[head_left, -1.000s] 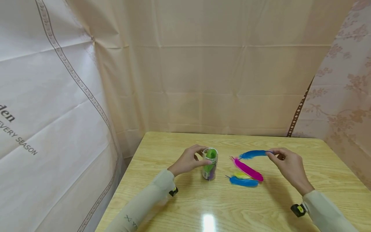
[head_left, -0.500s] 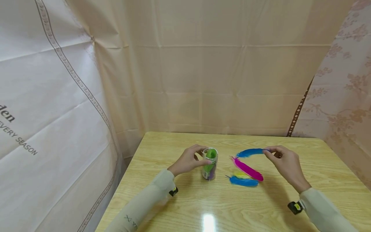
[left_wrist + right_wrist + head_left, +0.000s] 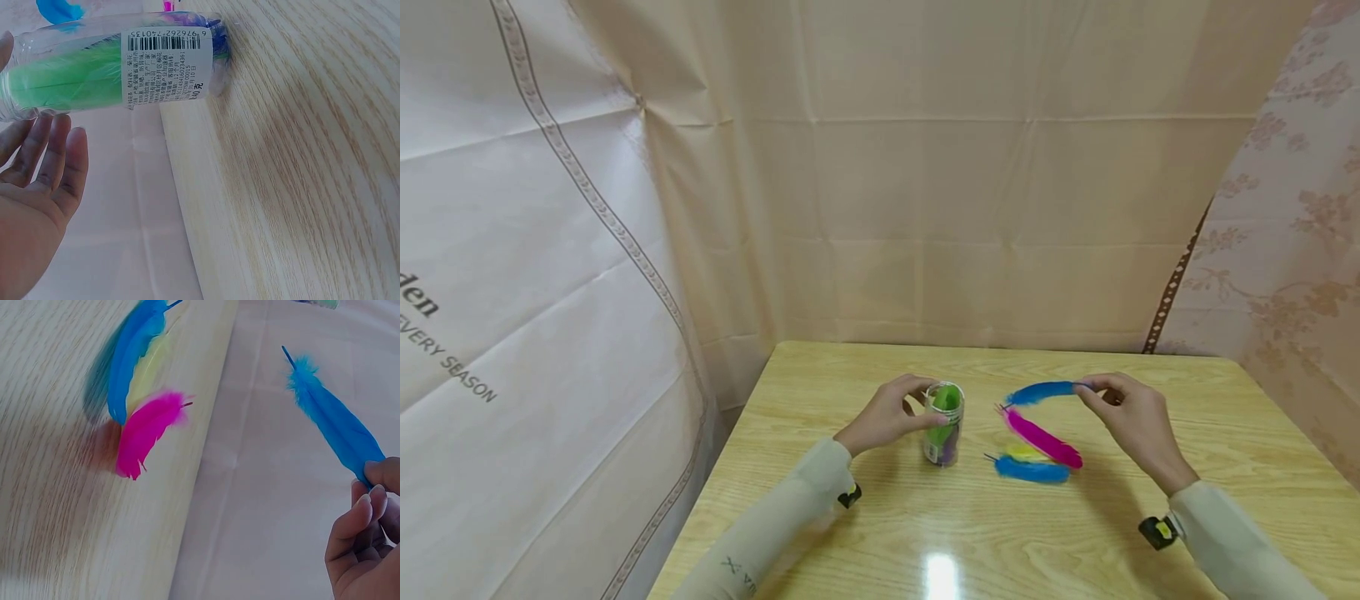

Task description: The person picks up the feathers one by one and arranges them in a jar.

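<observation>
My left hand (image 3: 887, 417) grips a clear glass jar (image 3: 954, 429) near its open rim, thumb in front. The jar stands upright on the table with green and purple feathers (image 3: 69, 78) inside, and a white barcode label shows on it in the left wrist view. Between thumb and fingertips, my right hand (image 3: 1138, 425) pinches a blue feather (image 3: 340, 428) by its vane tip. Its bare quill points left toward the jar. Below it on the table lie a pink feather (image 3: 1037, 436), a yellow feather (image 3: 1026, 452) partly covered, and a second blue feather (image 3: 1032, 472).
The wood-grain table (image 3: 850, 550) ends at a back edge against a beige cloth (image 3: 925, 208). A white cloth (image 3: 535, 292) hangs at the left, and a floral one (image 3: 1292, 225) at the right.
My right hand has moved a little left and slightly up with the blue feather, bringing its quill nearer the jar. The left hand and jar have stayed put.
</observation>
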The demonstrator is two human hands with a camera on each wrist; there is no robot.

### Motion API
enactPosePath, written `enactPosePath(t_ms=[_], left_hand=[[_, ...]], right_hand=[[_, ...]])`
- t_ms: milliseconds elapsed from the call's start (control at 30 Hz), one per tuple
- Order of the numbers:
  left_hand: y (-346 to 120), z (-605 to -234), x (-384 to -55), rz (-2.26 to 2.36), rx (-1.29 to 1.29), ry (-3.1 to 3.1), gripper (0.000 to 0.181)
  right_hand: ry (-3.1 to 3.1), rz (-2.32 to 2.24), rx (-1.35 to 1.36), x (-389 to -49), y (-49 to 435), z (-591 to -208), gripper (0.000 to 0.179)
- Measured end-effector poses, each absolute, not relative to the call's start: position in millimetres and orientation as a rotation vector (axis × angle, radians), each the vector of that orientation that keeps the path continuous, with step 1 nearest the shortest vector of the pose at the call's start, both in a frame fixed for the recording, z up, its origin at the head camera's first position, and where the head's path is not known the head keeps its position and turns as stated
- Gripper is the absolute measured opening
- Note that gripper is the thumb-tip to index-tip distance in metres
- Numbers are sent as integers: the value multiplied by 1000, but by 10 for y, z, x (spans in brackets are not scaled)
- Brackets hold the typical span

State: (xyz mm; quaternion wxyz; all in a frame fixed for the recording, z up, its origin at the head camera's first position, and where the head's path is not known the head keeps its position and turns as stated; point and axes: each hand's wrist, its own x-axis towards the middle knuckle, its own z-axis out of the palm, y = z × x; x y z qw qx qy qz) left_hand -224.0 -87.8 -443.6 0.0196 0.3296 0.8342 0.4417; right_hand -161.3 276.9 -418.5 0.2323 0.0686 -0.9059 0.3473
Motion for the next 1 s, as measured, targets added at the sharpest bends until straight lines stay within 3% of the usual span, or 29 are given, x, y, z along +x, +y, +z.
enactPosePath(t_ms=[1000], left_hand=[[-877, -4434, -2238, 1364, 1034, 2585, 59]], right_hand=[[-2457, 1006, 246, -1776, 2526, -4057, 19]])
